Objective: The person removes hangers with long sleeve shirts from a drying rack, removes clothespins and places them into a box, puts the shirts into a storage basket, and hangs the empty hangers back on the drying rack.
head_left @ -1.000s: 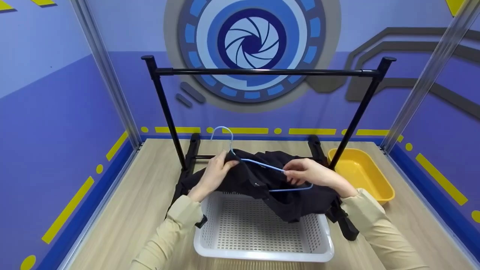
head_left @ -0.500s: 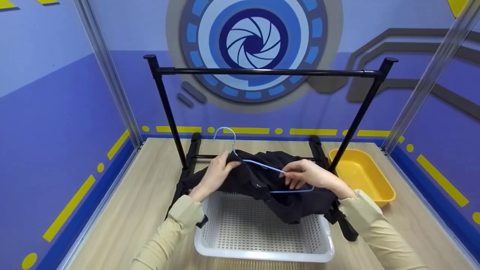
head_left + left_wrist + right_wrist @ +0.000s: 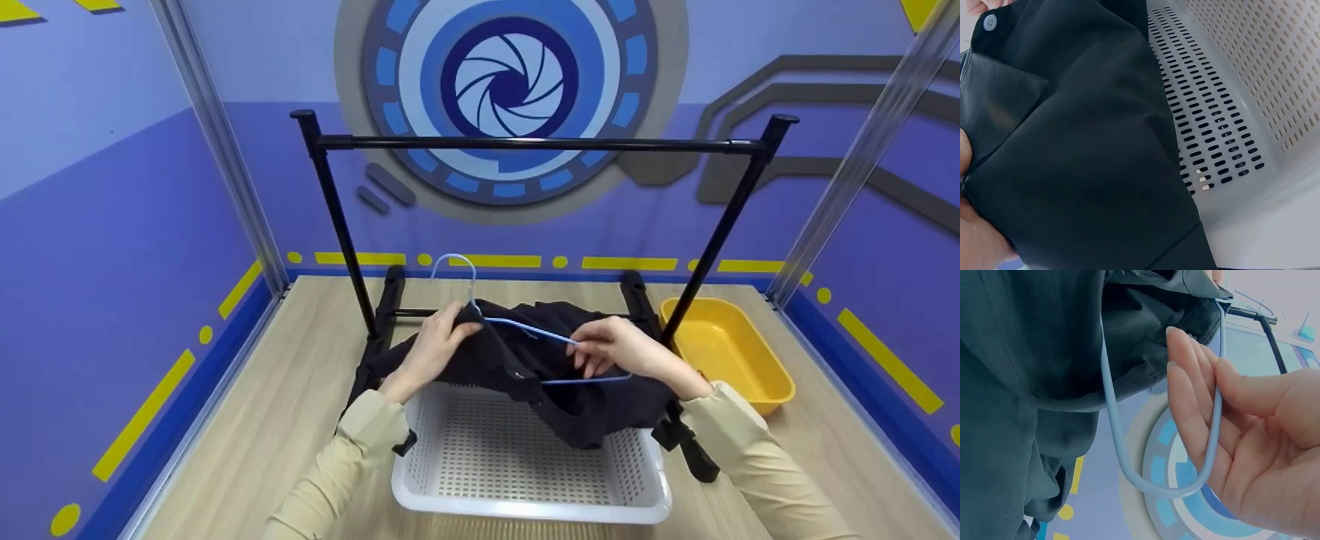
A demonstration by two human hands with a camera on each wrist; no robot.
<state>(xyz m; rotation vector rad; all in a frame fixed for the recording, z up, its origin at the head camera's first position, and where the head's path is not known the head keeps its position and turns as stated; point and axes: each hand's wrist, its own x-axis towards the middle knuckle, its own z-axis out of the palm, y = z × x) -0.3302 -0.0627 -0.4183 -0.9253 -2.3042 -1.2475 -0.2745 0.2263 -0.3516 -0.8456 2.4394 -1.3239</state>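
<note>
A black buttoned shirt (image 3: 495, 360) spreads over the back part of a white basket (image 3: 525, 510). My left hand (image 3: 433, 346) pinches its collar beside the neck of a light blue hanger (image 3: 529, 328), whose hook stands up above the cloth. The hanger's left part is hidden inside the shirt. My right hand (image 3: 619, 349) pinches the hanger's upper bar between thumb and fingers. In the right wrist view the hanger's rounded end (image 3: 1168, 492) lies outside the cloth, below the right hand. A white button (image 3: 990, 22) shows on the shirt in the left wrist view.
A black garment rack (image 3: 525, 144) stands behind and around the basket, its bar above the hands. At the right, a yellow tub (image 3: 724, 349) sits on the wooden table (image 3: 247, 390). Blue panels enclose the back and sides.
Both hands keep their hold on shirt and hanger, with the right hand shifting only slightly. The whole head view has drifted a little to the right.
</note>
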